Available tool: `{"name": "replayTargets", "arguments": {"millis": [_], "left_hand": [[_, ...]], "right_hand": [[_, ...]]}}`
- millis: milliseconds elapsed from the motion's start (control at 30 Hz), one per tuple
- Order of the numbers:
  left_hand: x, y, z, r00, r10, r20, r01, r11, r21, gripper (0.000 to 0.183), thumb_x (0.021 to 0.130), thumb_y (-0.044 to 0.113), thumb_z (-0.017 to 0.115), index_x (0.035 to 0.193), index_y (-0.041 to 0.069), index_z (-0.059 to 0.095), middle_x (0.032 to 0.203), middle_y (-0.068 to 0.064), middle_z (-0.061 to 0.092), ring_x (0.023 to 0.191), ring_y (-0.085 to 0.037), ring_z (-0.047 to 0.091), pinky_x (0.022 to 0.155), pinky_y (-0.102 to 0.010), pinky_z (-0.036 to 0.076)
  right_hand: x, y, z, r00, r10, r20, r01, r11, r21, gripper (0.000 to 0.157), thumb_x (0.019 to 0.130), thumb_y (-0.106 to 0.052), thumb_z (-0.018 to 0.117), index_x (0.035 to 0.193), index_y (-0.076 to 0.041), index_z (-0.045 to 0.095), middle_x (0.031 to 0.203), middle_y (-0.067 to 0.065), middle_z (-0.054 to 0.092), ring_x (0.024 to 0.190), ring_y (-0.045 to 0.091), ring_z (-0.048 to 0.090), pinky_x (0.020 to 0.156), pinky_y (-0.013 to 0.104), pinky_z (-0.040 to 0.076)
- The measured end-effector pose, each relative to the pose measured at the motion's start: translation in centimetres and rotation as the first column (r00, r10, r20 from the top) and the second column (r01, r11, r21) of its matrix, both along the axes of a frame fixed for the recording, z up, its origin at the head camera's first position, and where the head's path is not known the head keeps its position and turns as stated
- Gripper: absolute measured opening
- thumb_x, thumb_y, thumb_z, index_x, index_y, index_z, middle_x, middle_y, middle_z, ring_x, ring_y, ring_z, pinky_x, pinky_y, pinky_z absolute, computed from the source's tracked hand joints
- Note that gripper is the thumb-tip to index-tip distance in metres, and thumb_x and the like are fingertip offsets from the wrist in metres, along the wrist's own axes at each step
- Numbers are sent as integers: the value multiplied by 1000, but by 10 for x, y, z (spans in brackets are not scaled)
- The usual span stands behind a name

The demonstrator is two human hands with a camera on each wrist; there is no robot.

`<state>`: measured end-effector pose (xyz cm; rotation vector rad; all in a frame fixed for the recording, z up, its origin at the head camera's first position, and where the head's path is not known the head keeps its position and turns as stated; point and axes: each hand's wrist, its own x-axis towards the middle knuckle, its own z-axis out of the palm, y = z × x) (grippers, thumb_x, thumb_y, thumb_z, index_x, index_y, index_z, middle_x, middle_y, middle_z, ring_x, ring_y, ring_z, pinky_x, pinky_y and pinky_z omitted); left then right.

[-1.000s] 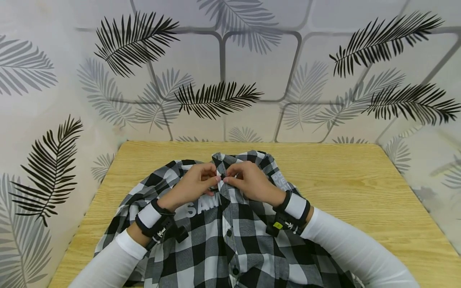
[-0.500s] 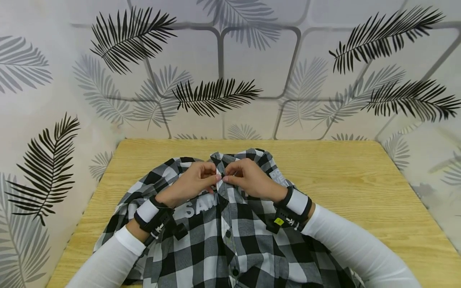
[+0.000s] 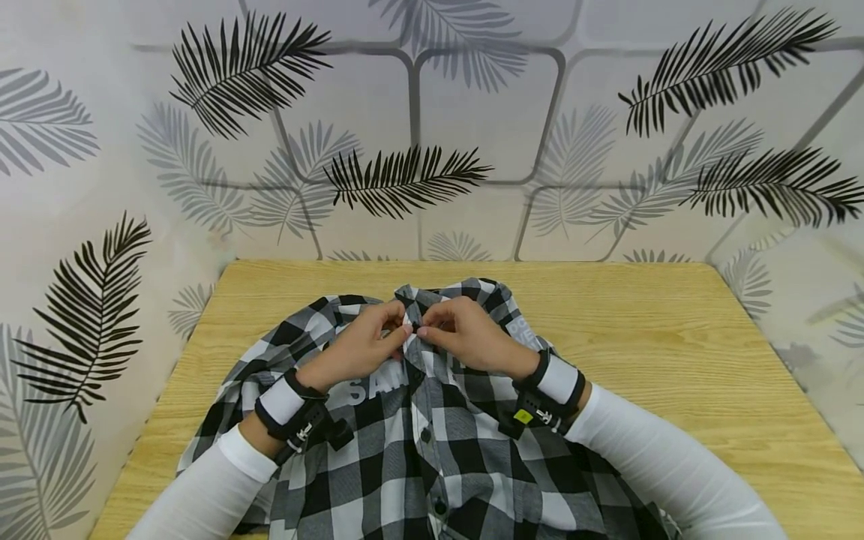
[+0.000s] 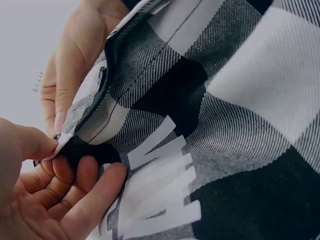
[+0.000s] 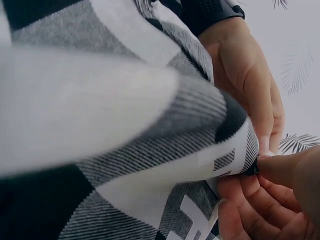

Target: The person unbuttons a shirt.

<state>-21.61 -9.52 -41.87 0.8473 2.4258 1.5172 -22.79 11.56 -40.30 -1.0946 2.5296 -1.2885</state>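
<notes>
So there's a black, grey and white checked cloth shirt on the yellow wood desk, left hand and right hand both pinching its front strip near the collar. Leaf-print pale wall behind.

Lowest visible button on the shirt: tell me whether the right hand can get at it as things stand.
Probably yes, once it lets go: the right hand pinches the shirt higher up, but the lowest visible button lies uncovered, with nothing across it.
</notes>
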Motion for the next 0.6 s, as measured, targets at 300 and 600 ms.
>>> {"name": "replayTargets", "arguments": {"millis": [300,600], "left_hand": [[8,9,6,961,164,-222,-205,963,-176,9,96,19,52,94,10,56,84,1,60,70,-11,56,58,-30,45],[9,7,3,988,96,-117,-104,993,-61,11,97,20,50,104,12,52,104,-4,61,89,-13,63,66,-32,51]], "right_hand": [[2,-4,2,997,-71,-23,71,997,10,17,93,-21,58,86,-12,70,66,-2,59,49,13,47,48,25,36],[-2,-2,1,997,-68,-29,68,998,-8,18,93,-22,58,86,-11,70,65,2,57,48,15,43,48,27,34]]}}
